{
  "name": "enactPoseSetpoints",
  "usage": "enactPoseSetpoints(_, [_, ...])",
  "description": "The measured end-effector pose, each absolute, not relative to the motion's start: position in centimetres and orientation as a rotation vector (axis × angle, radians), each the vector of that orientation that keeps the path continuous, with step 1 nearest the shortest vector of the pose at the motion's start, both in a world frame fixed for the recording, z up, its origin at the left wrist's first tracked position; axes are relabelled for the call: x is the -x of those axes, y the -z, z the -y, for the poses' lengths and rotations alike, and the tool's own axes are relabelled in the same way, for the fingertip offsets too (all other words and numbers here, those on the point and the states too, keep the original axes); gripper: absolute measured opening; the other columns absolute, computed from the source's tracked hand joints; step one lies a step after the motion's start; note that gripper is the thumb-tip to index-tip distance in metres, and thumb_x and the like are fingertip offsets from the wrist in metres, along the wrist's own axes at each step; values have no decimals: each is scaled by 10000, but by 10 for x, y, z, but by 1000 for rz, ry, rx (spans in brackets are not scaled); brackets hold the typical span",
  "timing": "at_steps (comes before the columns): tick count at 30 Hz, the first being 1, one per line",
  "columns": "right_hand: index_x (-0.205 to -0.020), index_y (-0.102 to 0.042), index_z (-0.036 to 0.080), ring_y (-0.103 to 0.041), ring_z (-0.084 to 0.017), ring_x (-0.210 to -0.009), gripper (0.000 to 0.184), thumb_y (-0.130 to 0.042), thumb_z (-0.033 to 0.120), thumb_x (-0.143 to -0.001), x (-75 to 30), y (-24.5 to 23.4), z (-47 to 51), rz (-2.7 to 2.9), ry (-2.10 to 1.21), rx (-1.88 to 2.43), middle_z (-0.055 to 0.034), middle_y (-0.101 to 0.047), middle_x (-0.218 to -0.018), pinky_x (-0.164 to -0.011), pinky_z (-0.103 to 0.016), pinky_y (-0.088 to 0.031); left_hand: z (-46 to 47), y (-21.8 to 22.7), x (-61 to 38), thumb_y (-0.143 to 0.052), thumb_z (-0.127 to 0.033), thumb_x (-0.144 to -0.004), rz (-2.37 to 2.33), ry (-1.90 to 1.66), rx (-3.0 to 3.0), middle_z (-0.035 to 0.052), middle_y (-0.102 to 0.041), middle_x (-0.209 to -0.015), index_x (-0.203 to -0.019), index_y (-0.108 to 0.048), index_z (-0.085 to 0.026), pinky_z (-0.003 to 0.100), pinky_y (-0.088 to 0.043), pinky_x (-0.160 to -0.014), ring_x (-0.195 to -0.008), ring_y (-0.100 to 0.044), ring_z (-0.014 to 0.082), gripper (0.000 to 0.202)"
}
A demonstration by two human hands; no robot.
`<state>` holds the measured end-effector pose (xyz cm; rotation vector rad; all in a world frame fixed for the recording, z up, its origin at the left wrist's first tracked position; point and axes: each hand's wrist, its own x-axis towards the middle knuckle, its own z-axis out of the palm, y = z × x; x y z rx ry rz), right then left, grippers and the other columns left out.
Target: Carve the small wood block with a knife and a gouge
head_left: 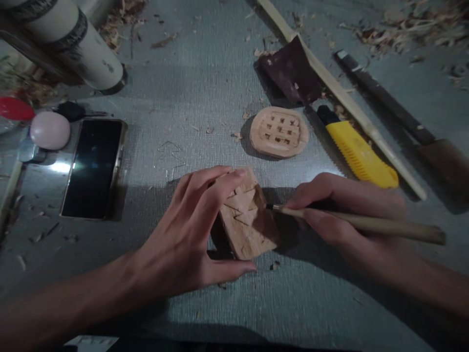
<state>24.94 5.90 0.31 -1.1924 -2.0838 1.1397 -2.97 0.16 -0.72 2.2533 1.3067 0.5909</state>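
Observation:
My left hand (198,220) grips a carved wooden block (252,239), fingers over its far edge and thumb at its near edge. The block's top face bears a zigzag, tree-like relief. Between the thumb and fingers of my right hand (330,205) is a slim wooden-handled carving tool (388,227) with a metal collar. Its small dark tip meets the right edge of the block; the tip's exact shape is too small to tell. Beyond the block lies a rounded wooden piece (279,132) with a grid of small square holes.
A yellow utility knife (361,151), a long pale wooden stick (340,93), dark sandpaper (291,71) and a dark flat tool (384,98) lie to the right. At left are a phone (93,168), a pink rounded object (50,130) and a white cylinder (84,54). Wood shavings (410,29) are scattered about.

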Motion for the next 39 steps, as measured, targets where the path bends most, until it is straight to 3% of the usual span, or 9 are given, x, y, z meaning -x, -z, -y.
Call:
enactPoseSetpoints(22, [-888,-710,259,-587,-55,-534,125,-632,200,-965,-244,-4,-61,2076,-1083,1135,97,-690,-672,-465,-176,-387,-1,10,33,-928,-469,-887,-1283,-588,-2276,184,-485,-1682,-1718,-229,-284,653,-478,-1255,-1566,-473,439,1101])
enactPoseSetpoints(27, [-893,-710,274,-603,-63,-546,117,-640,216,-967,-246,-4,-61,2072,-1092,1136,95,-694,-681,-486,-182,-415,2,15,31,-898,-431,-917,-1278,-560,-2281,217,-453,-1699,-1710,-261,-258,668,-455,-1270,-1600,-445,447,1032])
enactPoseSetpoints(30, [-896,-721,289,-602,-83,-537,118,-648,258,-983,-247,-4,-60,2052,-1114,1174,89,-695,-673,-490,-205,-434,-3,8,28,-815,-532,-964,-1226,-556,-2326,276,-392,-1746,-1655,-364,-196,708,-438,-1259,-1642,-382,479,891])
enactPoseSetpoints(32, [-876,-724,290,-616,-107,-546,151,-645,307,-1003,-247,-4,-60,2030,-1136,1205,68,-706,-678,-491,-229,-447,-11,-5,34,-705,-501,-1037,-1182,-722,-2375,255,-535,-1639,-1402,-587,-185,623,-544,-1160,-1535,-534,425,497])
enactPoseSetpoints(33, [-863,-725,291,-615,-117,-545,173,-645,333,-1010,-247,-4,-60,2013,-1142,1211,59,-707,-677,-486,-238,-447,-15,-13,41,-656,-377,-1067,-1180,-856,-2400,183,-681,-1445,-1150,-650,-210,509,-615,-1026,-1332,-683,331,187])
enactPoseSetpoints(34, [-853,-727,292,-608,-124,-539,191,-646,355,-1014,-246,-3,-60,1998,-1148,1212,51,-704,-673,-481,-246,-446,-19,-21,50,-642,-213,-1052,-1184,-922,-2457,72,-754,-1125,-929,-613,-223,385,-618,-852,-1015,-745,212,127])
enactPoseSetpoints(36, [-842,-738,292,-595,-137,-525,210,-650,384,-1009,-245,-1,-61,1972,-1159,1208,39,-691,-657,-468,-259,-442,-25,-37,74,-693,-199,-1036,-1367,-1094,-2558,-62,-545,-671,-745,-525,-224,305,-487,-618,-592,-529,103,337])
enactPoseSetpoints(38, [-834,-751,286,-600,-149,-516,220,-651,393,-998,-244,1,-62,1963,-1167,1191,25,-687,-645,-455,-271,-437,-25,-46,101,-682,-331,-1065,-1683,-990,-2592,-68,-457,-612,-715,-535,-229,293,-405,-546,-537,-462,91,393])
enactPoseSetpoints(39, [-832,-757,281,-616,-157,-526,222,-650,391,-993,-244,1,-63,1968,-1170,1180,15,-699,-655,-455,-275,-438,-24,-48,113,-559,-382,-1124,-2025,-721,-2486,-45,-502,-671,-765,-580,-246,339,-515,-678,-639,-573,128,385])
